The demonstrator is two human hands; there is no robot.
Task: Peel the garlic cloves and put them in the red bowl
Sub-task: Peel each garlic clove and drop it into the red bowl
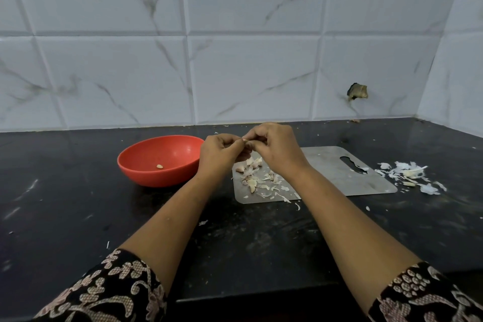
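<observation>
Bowl placement: the red bowl (156,162) sits just left of the steel board (366,178) and holds one peeled clove (159,166). Above the board's left end, the left hand (219,154) and the right hand (274,149) both pinch a single garlic clove (245,140) in curled fingertips; the step is probably best done by steadying the clove with the left hand and stripping skin with the right, over the board. Remaining cloves (251,172) lie on the board's left end, and loose skins (407,174) are heaped just right of the board.
</observation>
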